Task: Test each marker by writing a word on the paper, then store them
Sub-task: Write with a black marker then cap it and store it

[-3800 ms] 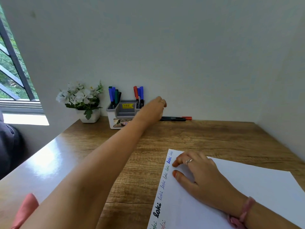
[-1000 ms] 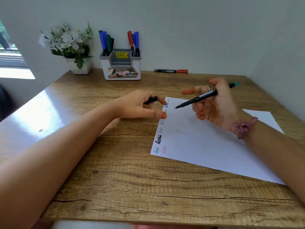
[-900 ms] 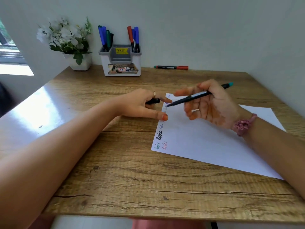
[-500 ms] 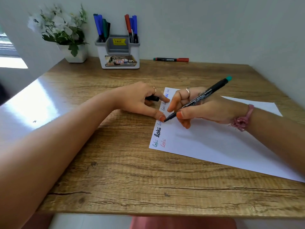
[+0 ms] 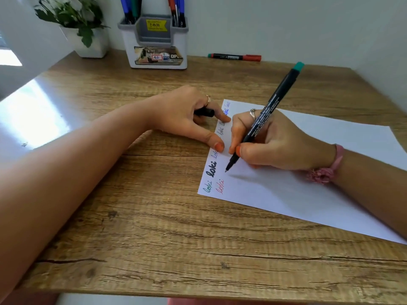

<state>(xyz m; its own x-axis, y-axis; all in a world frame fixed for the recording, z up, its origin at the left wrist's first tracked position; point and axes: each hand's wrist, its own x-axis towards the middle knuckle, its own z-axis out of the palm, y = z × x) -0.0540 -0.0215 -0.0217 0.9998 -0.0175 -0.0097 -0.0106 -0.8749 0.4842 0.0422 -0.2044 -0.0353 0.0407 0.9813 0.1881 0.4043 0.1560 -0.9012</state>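
Observation:
A white paper lies on the wooden desk, with the word "loki" written several times along its left edge in different colours. My right hand grips a black marker with a teal end, uncapped, its tip touching the paper just right of the bold black word. My left hand rests at the paper's left edge, fingers curled around the black marker cap, thumb and a fingertip pressing on the sheet. A grey-white pen holder at the back holds several blue, green and red markers.
A black marker with a red cap lies on the desk by the back wall, right of the holder. A white pot of flowers stands left of the holder. The desk's near edge runs along the bottom.
My right hand has lowered the marker from above the sheet until its tip touches the paper. The view has tilted down and closer. My left hand still holds the cap in place.

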